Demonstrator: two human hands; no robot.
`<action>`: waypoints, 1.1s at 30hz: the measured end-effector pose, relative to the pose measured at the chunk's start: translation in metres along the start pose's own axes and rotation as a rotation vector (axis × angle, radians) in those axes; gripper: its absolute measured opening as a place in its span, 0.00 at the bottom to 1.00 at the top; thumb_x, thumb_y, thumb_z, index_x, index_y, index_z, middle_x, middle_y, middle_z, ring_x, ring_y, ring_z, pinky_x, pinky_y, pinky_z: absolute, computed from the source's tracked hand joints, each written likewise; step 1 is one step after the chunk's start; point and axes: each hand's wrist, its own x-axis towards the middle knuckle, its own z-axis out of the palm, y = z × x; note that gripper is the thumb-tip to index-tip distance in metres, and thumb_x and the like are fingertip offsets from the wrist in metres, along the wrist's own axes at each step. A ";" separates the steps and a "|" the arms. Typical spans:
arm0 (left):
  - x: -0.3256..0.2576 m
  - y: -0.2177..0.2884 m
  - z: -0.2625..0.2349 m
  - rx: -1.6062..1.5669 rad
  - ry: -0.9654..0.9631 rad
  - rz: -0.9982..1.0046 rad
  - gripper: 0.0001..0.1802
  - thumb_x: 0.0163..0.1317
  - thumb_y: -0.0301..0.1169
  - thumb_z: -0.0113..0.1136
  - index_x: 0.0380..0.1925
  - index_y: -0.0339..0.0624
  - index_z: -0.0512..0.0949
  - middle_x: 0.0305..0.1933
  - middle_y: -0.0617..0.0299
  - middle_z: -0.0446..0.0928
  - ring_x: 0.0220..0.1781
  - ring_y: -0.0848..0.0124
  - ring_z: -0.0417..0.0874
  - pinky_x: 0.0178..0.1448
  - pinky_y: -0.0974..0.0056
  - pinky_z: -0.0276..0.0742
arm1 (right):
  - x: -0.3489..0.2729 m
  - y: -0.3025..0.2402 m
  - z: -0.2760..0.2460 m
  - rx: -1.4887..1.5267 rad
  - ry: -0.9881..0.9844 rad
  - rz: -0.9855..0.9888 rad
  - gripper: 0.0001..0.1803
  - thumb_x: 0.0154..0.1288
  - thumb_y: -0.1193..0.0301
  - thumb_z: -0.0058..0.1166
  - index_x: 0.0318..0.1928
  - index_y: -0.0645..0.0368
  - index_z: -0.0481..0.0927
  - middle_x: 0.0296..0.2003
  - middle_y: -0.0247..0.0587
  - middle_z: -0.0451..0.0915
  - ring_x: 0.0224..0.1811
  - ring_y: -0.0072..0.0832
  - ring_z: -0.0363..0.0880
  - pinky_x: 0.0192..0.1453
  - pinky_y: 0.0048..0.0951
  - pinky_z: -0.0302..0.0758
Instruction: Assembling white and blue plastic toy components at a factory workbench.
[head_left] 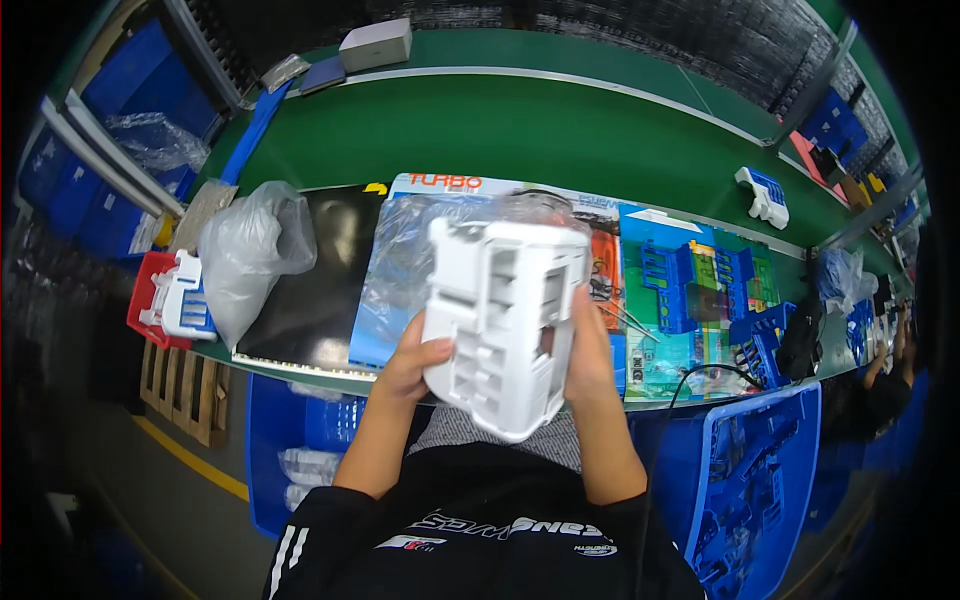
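Both my hands hold up a large white moulded plastic part [505,320] with ribs and open pockets, its hollow side facing me. My left hand [412,360] grips its lower left edge with the thumb on the front. Along the part's right side lies my right hand [588,350], palm against it. The part hangs over the near edge of the green work table [520,130], above a clear plastic bag [410,250] lying on a colourful printed box [640,290].
A crumpled clear bag [250,255] and a black sheet [320,290] lie to the left. A white part sits in a red tray [165,300] at far left. Blue plastic parts [700,285] rest on the box; a large blue part [755,480] stands lower right. Blue bins line the left.
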 end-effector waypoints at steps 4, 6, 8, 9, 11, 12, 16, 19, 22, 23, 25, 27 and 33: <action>0.021 0.017 0.049 0.524 0.052 0.286 0.53 0.64 0.43 0.65 0.78 0.32 0.43 0.78 0.44 0.55 0.79 0.57 0.58 0.80 0.57 0.50 | -0.007 -0.028 0.029 0.185 -0.094 -0.280 0.23 0.78 0.63 0.51 0.64 0.64 0.70 0.54 0.41 0.81 0.56 0.26 0.80 0.62 0.32 0.75; 0.024 0.016 0.054 0.875 -0.028 0.419 0.65 0.55 0.43 0.72 0.79 0.36 0.35 0.81 0.44 0.46 0.81 0.54 0.52 0.82 0.55 0.45 | -0.002 -0.025 0.028 0.068 -0.124 -0.329 0.23 0.76 0.67 0.55 0.64 0.66 0.70 0.55 0.43 0.80 0.57 0.25 0.79 0.63 0.30 0.73; 0.024 0.022 0.060 0.748 -0.053 0.379 0.69 0.50 0.43 0.75 0.79 0.37 0.35 0.81 0.44 0.46 0.81 0.54 0.52 0.82 0.54 0.46 | -0.006 -0.031 0.035 0.023 -0.124 -0.379 0.25 0.74 0.68 0.58 0.64 0.68 0.69 0.55 0.44 0.80 0.57 0.25 0.78 0.63 0.29 0.72; 0.026 0.026 0.063 0.618 -0.076 0.341 0.72 0.44 0.43 0.78 0.80 0.39 0.36 0.81 0.44 0.46 0.81 0.54 0.52 0.82 0.54 0.47 | -0.007 -0.036 0.037 -0.067 -0.154 -0.428 0.26 0.73 0.67 0.59 0.64 0.69 0.70 0.54 0.45 0.81 0.57 0.26 0.78 0.64 0.29 0.71; 0.030 0.050 0.058 0.785 -0.060 0.431 0.77 0.35 0.42 0.81 0.80 0.40 0.39 0.80 0.46 0.49 0.81 0.54 0.54 0.81 0.53 0.51 | -0.006 -0.047 0.039 -0.246 -0.220 -0.539 0.29 0.71 0.65 0.61 0.64 0.72 0.70 0.53 0.46 0.80 0.56 0.28 0.79 0.63 0.30 0.73; 0.033 0.065 0.053 0.885 -0.106 0.507 0.76 0.34 0.42 0.81 0.80 0.40 0.41 0.80 0.46 0.51 0.81 0.54 0.55 0.80 0.53 0.52 | -0.005 -0.058 0.034 -0.264 -0.222 -0.568 0.29 0.72 0.65 0.61 0.64 0.72 0.71 0.53 0.47 0.80 0.55 0.28 0.79 0.62 0.31 0.74; 0.046 0.130 0.039 1.356 -0.138 0.512 0.68 0.30 0.40 0.80 0.78 0.50 0.55 0.70 0.42 0.63 0.72 0.47 0.65 0.77 0.51 0.58 | 0.011 -0.090 0.000 -0.701 -0.136 -0.854 0.27 0.65 0.67 0.66 0.60 0.67 0.76 0.51 0.47 0.82 0.55 0.36 0.81 0.63 0.38 0.75; 0.058 0.146 0.007 1.755 -0.259 0.249 0.67 0.28 0.40 0.80 0.77 0.55 0.59 0.72 0.39 0.61 0.73 0.42 0.63 0.77 0.51 0.58 | 0.030 -0.074 -0.012 -1.346 -0.284 -1.100 0.26 0.59 0.67 0.69 0.57 0.62 0.79 0.46 0.48 0.81 0.52 0.44 0.80 0.75 0.53 0.60; 0.069 0.141 -0.024 1.944 -0.359 0.088 0.66 0.26 0.41 0.80 0.76 0.66 0.61 0.73 0.34 0.58 0.73 0.36 0.61 0.77 0.45 0.57 | 0.044 -0.031 -0.011 -1.480 -0.369 -1.048 0.23 0.59 0.66 0.68 0.54 0.57 0.80 0.42 0.40 0.80 0.52 0.37 0.79 0.75 0.55 0.59; 0.071 0.140 -0.024 1.990 -0.382 0.021 0.67 0.26 0.41 0.80 0.75 0.66 0.61 0.73 0.34 0.59 0.73 0.36 0.60 0.77 0.46 0.57 | 0.047 -0.021 -0.011 -1.505 -0.388 -1.029 0.23 0.58 0.66 0.68 0.53 0.56 0.80 0.42 0.40 0.80 0.52 0.37 0.79 0.75 0.55 0.60; 0.076 0.134 -0.035 2.108 -0.451 -0.052 0.66 0.25 0.39 0.80 0.75 0.66 0.62 0.72 0.35 0.59 0.73 0.36 0.60 0.77 0.46 0.58 | 0.057 0.001 -0.018 -1.571 -0.438 -0.967 0.23 0.56 0.67 0.68 0.53 0.56 0.80 0.45 0.38 0.79 0.56 0.37 0.77 0.72 0.53 0.64; 0.074 0.135 -0.044 2.092 -0.486 -0.150 0.66 0.25 0.38 0.80 0.74 0.66 0.62 0.72 0.36 0.60 0.73 0.36 0.60 0.77 0.46 0.57 | 0.061 0.015 -0.022 -1.567 -0.487 -0.873 0.26 0.55 0.67 0.69 0.55 0.55 0.79 0.48 0.40 0.77 0.60 0.40 0.74 0.68 0.52 0.67; 0.055 0.127 -0.016 2.145 -0.404 0.129 0.49 0.40 0.37 0.79 0.68 0.60 0.72 0.74 0.42 0.61 0.76 0.42 0.61 0.78 0.45 0.57 | 0.030 -0.010 -0.055 -1.432 -0.017 -0.846 0.27 0.60 0.61 0.66 0.58 0.57 0.79 0.59 0.48 0.76 0.63 0.47 0.72 0.67 0.45 0.67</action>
